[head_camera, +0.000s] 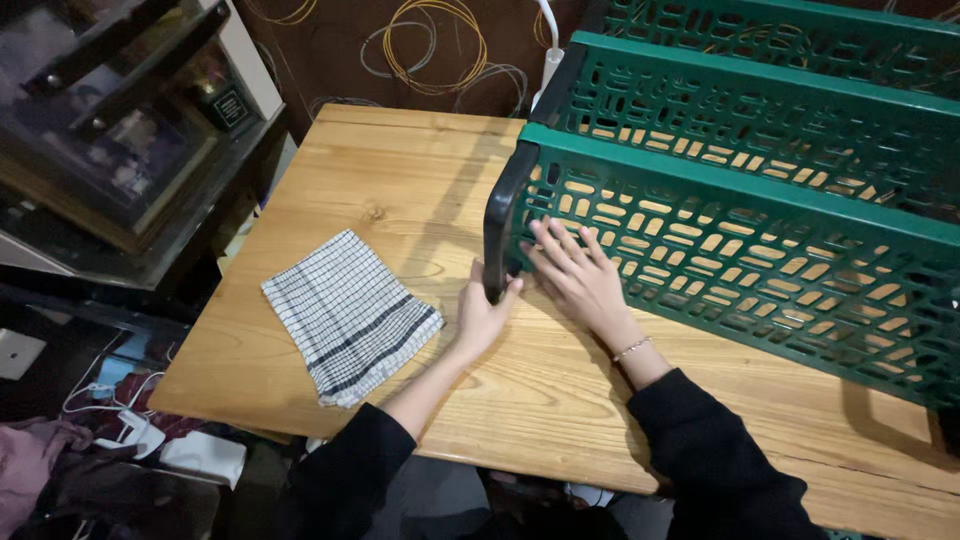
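Here, a green plastic lattice rack (760, 200) with three stepped tiers stands on a wooden table (420, 180). The left hand (483, 315) grips the rack's black end post (497, 225) near its foot. The right hand (577, 275) presses flat, fingers spread, against the lowest tier's front. One folded checked cloth (348, 315) lies just left of the hands.

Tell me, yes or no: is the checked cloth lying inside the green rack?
No, the checked cloth lies flat on the wooden table, left of the green rack.

Dim warm light, soft shadows
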